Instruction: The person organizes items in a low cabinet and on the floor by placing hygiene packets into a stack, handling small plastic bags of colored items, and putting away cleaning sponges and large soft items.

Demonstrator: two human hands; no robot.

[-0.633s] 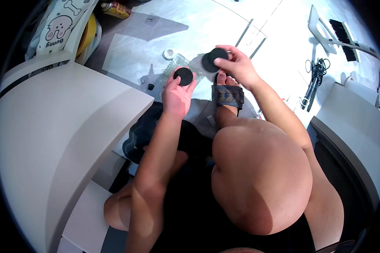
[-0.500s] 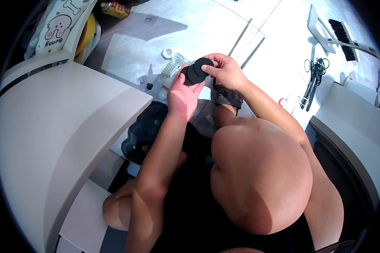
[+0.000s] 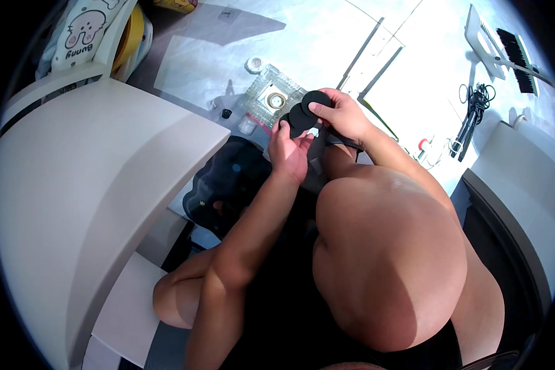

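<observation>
Several thin black discs [image 3: 303,115], overlapping like a fan, are held between my two hands. My right hand [image 3: 346,118] pinches the top disc with its thumb across the face. My left hand [image 3: 288,154] grips the lower discs at their edge, its fingers curled up around them. Just beyond the discs, a clear ribbed square glass piece [image 3: 260,98] lies on the floor, with a round gold-rimmed fitting [image 3: 276,100] at its middle. Next to it are a small white round part [image 3: 254,64], a small black cap [image 3: 226,113] and a small clear piece [image 3: 247,125].
A white table [image 3: 105,154] curves along my left, its corner close to my left forearm. My raised knee [image 3: 388,246] sits beside my right arm. To the right lie a dustpan [image 3: 484,43], a brush [image 3: 517,58] and a coiled black cable [image 3: 475,114] on the pale floor [image 3: 314,37].
Both hands and the discs have shifted slightly right and nearer in the view, which has itself moved. More of the glass piece and its round fitting now shows. The discs remain held.
</observation>
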